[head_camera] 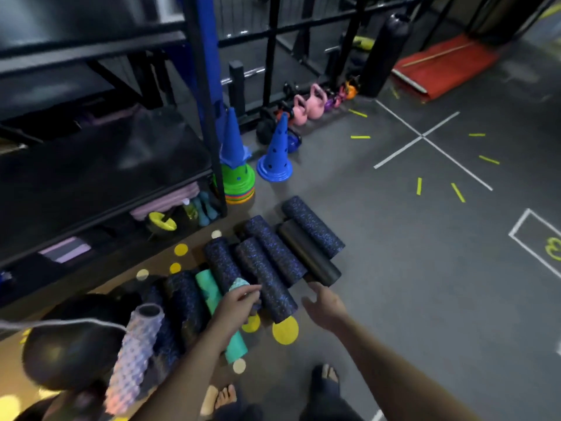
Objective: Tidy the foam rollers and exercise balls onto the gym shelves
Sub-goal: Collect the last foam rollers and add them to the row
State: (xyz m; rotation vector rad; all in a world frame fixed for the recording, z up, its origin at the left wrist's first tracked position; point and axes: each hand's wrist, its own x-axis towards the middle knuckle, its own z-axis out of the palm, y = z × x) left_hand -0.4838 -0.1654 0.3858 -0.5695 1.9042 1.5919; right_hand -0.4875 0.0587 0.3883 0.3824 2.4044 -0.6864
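Cones are noted beyond speckled foam rollers in a row; right hand is spread open, left hand grip cannot be told

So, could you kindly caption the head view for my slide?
Left hand and open right hand reach over foam rollers laid side by side on the floor beside the shelves.

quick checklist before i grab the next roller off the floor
1. Free right hand: ok, open and empty.
2. Free left hand: cannot tell, fingers at the bumpy teal roller, grip blurred.
3. Reach to plain black roller: ok, its end lies by the right fingertips.
4. Room on shelf: ok, broad bare top.
5. Path clear of black ball: ok, it sits far left.
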